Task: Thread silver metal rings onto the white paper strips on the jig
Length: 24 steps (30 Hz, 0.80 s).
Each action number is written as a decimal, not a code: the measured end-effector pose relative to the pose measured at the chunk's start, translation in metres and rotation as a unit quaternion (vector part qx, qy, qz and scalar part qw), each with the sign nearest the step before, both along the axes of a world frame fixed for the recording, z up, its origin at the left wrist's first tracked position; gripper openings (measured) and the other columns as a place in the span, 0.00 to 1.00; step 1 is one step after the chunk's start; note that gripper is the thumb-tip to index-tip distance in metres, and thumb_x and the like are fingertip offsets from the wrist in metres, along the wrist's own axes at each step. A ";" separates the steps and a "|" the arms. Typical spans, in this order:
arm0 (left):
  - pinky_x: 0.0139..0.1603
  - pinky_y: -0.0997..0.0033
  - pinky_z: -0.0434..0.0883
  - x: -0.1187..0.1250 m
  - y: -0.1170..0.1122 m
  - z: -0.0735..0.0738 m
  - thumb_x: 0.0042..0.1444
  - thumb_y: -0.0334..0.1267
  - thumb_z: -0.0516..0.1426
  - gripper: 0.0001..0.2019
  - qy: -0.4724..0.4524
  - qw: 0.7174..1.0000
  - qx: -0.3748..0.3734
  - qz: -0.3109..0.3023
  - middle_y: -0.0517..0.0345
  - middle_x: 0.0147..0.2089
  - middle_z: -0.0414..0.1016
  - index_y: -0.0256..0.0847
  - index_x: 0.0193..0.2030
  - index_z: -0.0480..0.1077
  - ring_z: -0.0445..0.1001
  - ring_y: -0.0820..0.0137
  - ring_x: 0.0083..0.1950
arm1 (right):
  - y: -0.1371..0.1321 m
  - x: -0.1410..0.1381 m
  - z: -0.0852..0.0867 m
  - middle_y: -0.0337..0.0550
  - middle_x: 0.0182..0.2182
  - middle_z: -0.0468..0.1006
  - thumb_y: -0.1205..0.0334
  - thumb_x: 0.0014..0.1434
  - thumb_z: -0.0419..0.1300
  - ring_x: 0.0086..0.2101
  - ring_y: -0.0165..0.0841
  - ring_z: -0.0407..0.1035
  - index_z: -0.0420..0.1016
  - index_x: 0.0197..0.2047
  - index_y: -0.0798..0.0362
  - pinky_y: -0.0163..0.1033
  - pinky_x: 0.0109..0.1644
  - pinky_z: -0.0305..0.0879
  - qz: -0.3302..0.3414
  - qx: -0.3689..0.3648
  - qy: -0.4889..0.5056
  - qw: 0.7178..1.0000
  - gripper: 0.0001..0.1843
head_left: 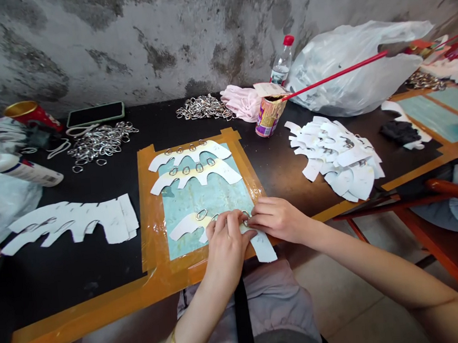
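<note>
A white scalloped strip [264, 247] with metal rings lies on the pale green sheet at the table's front edge. My left hand [227, 245] is closed over the strip's middle, fingers curled and pressed onto it, hiding part of it. From the right, my right hand [282, 219] pinches at a metal ring [245, 214] on the same strip; the fingertips partly cover the ring. Farther left on that strip, another ring [201, 214] stands at a tab. Two more strips with rings, an upper strip [211, 150] and a lower strip [223, 172], lie across the sheet's far part.
Orange tape [151, 209] borders the green sheet [184, 204]. At left are blank strips [116, 217], a ring pile [102, 142], a phone [95, 114] and a white bottle [41, 173]. A brush [336, 76] leans from a cup [268, 121]; strips are heaped [341, 155] at right.
</note>
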<state>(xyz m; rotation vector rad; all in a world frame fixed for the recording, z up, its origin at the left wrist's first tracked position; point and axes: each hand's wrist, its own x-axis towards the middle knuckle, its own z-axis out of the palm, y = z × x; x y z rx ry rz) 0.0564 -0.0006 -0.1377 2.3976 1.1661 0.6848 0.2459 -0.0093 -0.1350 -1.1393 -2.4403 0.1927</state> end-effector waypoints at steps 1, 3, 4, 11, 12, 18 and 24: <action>0.49 0.58 0.59 0.001 0.000 0.001 0.56 0.32 0.62 0.18 0.011 1.000 0.001 0.009 0.54 0.46 0.77 0.42 0.48 0.58 0.71 0.60 0.50 | 0.001 0.002 0.000 0.46 0.30 0.74 0.64 0.68 0.49 0.32 0.35 0.65 0.76 0.37 0.56 0.40 0.36 0.62 0.015 0.006 -0.008 1.000 0.15; 0.49 0.57 0.57 0.002 0.002 0.006 0.56 0.33 0.62 0.18 0.037 0.999 -0.003 0.020 0.53 0.47 0.78 0.42 0.49 0.59 0.71 0.58 0.51 | 0.001 0.006 0.001 0.47 0.31 0.75 0.66 0.68 0.47 0.33 0.35 0.66 0.76 0.38 0.55 0.41 0.36 0.63 0.037 0.006 -0.005 0.999 0.16; 0.49 0.57 0.57 0.003 0.002 0.008 0.56 0.34 0.62 0.18 0.047 0.999 -0.007 0.020 0.53 0.46 0.79 0.42 0.49 0.60 0.70 0.58 0.52 | 0.002 0.007 0.001 0.47 0.31 0.75 0.66 0.68 0.48 0.33 0.35 0.66 0.76 0.38 0.55 0.41 0.36 0.63 0.045 0.000 0.003 0.999 0.15; 0.50 0.58 0.56 0.002 0.006 0.010 0.54 0.35 0.64 0.19 0.056 0.998 -0.016 0.020 0.55 0.45 0.79 0.43 0.50 0.61 0.70 0.59 0.52 | 0.008 0.003 0.008 0.47 0.36 0.74 0.67 0.63 0.55 0.38 0.35 0.67 0.72 0.38 0.54 0.41 0.44 0.66 -0.002 -0.131 0.076 0.988 0.05; 0.50 0.58 0.55 0.002 0.006 0.009 0.55 0.35 0.64 0.20 0.054 0.998 -0.016 0.018 0.55 0.45 0.79 0.42 0.51 0.61 0.70 0.59 0.52 | 0.010 0.000 0.011 0.47 0.35 0.73 0.67 0.62 0.56 0.38 0.36 0.67 0.72 0.39 0.55 0.42 0.44 0.66 -0.005 -0.145 0.053 0.988 0.04; 0.53 0.56 0.54 0.000 0.005 0.006 0.54 0.36 0.64 0.24 0.041 0.999 -0.019 0.019 0.55 0.46 0.80 0.42 0.54 0.59 0.70 0.58 0.53 | 0.028 -0.004 0.022 0.44 0.33 0.72 0.62 0.64 0.57 0.35 0.34 0.67 0.71 0.36 0.56 0.39 0.41 0.66 0.018 -0.227 -0.008 0.974 0.06; 0.55 0.54 0.54 0.000 0.005 0.006 0.55 0.38 0.63 0.23 0.032 0.999 -0.023 0.031 0.51 0.46 0.80 0.42 0.54 0.60 0.70 0.56 0.54 | 0.018 0.000 0.016 0.48 0.35 0.72 0.70 0.67 0.49 0.38 0.37 0.64 0.71 0.38 0.57 0.39 0.39 0.64 0.097 -0.081 -0.067 0.990 0.10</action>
